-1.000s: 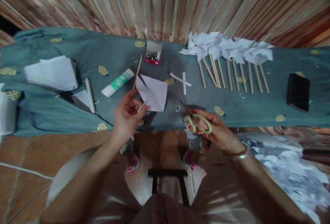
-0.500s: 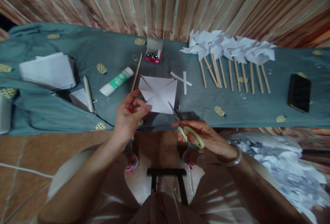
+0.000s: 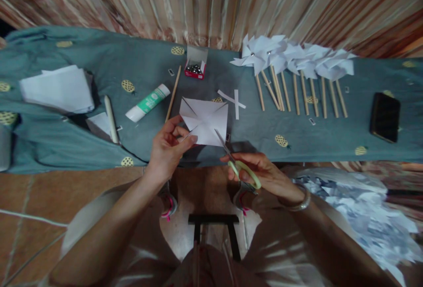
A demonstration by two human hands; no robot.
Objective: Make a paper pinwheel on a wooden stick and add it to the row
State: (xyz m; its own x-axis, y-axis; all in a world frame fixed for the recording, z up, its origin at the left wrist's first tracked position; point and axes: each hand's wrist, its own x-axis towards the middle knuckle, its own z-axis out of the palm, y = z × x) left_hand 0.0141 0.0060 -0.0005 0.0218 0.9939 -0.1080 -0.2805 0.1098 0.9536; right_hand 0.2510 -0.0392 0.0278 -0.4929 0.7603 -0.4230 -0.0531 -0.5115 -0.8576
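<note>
A square sheet of white paper [image 3: 206, 117] with slits running in from its corners is pinched by its lower left corner in my left hand [image 3: 170, 146]. My right hand [image 3: 259, 172] is closed on scissors [image 3: 243, 172] with pale green handles. Their blades lie at the lower right corner of the paper and point in toward its middle. Left of the paper lie a wooden stick [image 3: 173, 93] and a green and white glue stick [image 3: 148, 103]. Two crossed paper strips [image 3: 236, 104] rest just to its right.
White paper pinwheels [image 3: 294, 58] on wooden sticks line the back right. A red box [image 3: 194, 69] of metal pins stands open behind the paper. On the left are a paper stack [image 3: 57, 89] and a pale pen-like tool [image 3: 111, 119]; a phone [image 3: 385, 117] lies far right. Paper pinwheels [image 3: 366, 207] fill a bag below.
The paper and my left hand have shifted very slightly to the right. The scissors stay at the same corner, their blades looking a little closer together.
</note>
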